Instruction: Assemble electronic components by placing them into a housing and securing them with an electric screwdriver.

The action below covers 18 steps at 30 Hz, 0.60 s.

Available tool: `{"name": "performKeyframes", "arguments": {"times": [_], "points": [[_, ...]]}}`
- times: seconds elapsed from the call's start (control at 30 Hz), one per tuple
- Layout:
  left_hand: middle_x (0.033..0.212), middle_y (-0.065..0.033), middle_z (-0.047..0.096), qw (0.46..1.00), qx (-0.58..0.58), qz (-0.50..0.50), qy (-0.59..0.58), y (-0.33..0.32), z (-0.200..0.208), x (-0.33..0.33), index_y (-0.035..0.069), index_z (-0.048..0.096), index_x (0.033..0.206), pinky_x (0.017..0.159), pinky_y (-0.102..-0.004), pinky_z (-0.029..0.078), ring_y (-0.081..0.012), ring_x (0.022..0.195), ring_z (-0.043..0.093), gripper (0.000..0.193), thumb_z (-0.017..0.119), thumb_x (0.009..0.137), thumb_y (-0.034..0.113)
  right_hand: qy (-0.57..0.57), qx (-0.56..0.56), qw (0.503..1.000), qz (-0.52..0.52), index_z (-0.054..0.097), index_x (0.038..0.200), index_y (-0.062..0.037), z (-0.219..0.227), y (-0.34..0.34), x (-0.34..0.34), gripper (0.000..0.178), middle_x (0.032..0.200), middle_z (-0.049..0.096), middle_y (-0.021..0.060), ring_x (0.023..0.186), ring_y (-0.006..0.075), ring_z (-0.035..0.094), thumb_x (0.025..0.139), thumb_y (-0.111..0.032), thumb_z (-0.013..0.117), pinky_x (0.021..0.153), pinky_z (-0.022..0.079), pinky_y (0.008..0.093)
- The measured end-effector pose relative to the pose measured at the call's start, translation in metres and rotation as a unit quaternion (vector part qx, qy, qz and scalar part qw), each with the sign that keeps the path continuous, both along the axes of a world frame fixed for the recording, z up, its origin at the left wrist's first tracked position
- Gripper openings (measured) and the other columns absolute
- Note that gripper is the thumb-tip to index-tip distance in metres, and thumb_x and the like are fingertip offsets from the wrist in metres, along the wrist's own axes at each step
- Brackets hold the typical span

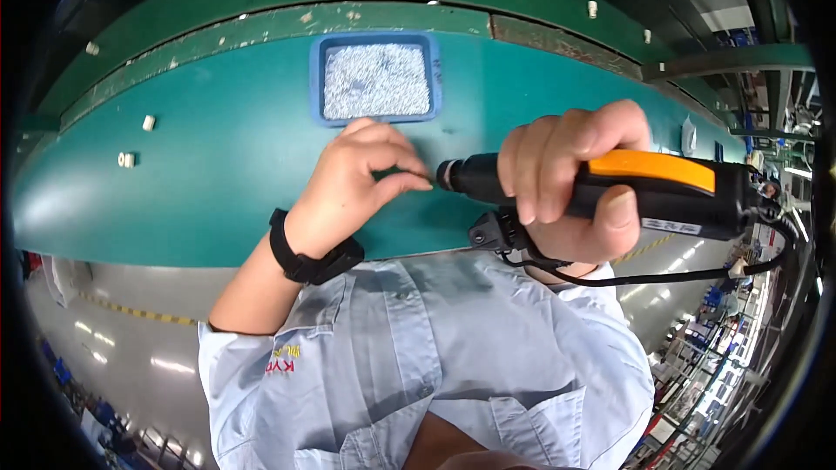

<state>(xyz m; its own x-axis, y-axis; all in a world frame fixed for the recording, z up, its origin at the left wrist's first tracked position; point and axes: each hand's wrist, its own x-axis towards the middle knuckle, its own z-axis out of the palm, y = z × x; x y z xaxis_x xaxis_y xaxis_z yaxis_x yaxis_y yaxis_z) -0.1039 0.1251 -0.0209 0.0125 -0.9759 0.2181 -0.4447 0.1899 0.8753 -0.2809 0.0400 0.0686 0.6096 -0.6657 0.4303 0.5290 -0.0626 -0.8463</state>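
- Currently, right hand: grip wrapped firmly around the black power screwdriver, fingers over the body beside its orange lever
- Power screwdriver: held above the desk, tip pointing left, just beside the left hand
- Left hand: thumb and index fingertips nearly meeting; cannot tell whether this grip has hold of anything
- Blue tray: on the desk beyond the left hand, filled with small silvery pieces

Left of the blue tray the bench lies open (bar two white pieces); the power tool blocks the near right.
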Motion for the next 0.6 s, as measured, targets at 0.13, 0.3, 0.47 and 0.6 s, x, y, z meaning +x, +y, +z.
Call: {"name": "performKeyframes", "arguments": {"times": [0.13, 0.3, 0.47, 0.6], "points": [[0.089, -0.006, 0.068, 0.997, -0.056, 0.059, -0.007, -0.006, -0.014, 0.0, 0.006, 0.07, 0.102, 0.081, -0.0371, 0.048, -0.0276, 0.089, 0.06, 0.032, 0.077, 0.07, 0.006, -0.01, -0.062, 0.998, 0.006, 0.05, 0.105, -0.0051, -0.015, -0.013, 0.001, 0.038, 0.063, 0.051, 0.0011, 0.051, 0.0127, 0.047, 0.094, -0.041, 0.057, 0.051, 0.037, 0.0289], [0.091, -0.0089, 0.068, 0.998, -0.026, 0.049, -0.007, -0.007, -0.048, 0.003, 0.004, 0.067, 0.102, 0.075, -0.0375, 0.051, -0.0288, 0.083, 0.063, 0.03, 0.075, 0.073, 0.006, -0.003, -0.027, 1.0, -0.005, 0.049, 0.105, -0.0035, -0.025, -0.01, 0.007, 0.042, 0.063, 0.054, 0.0043, 0.055, 0.0154, 0.052, 0.089, -0.036, 0.069, 0.055, 0.046, 0.0328], [0.097, -0.0103, 0.069, 0.992, 0.106, 0.064, 0.024, 0.0, -0.045, -0.001, 0.0, 0.065, 0.096, 0.07, -0.0312, 0.054, -0.0225, 0.077, 0.066, 0.022, 0.074, 0.076, 0.003, 0.032, -0.03, 0.999, -0.012, 0.048, 0.106, -0.0031, -0.033, -0.006, 0.015, 0.04, 0.067, 0.055, 0.0056, 0.058, 0.0162, 0.054, 0.09, -0.033, 0.069, 0.058, 0.048, 0.0329], [0.092, -0.0097, 0.069, 0.991, 0.096, 0.086, 0.045, 0.001, -0.051, -0.008, 0.0, 0.062, 0.09, 0.071, -0.0313, 0.054, -0.0211, 0.077, 0.065, 0.017, 0.072, 0.077, 0.001, 0.054, -0.029, 0.998, -0.002, 0.047, 0.107, -0.0027, -0.036, -0.006, 0.016, 0.038, 0.071, 0.056, 0.0065, 0.061, 0.0166, 0.054, 0.091, -0.029, 0.068, 0.059, 0.049, 0.0325]]}}
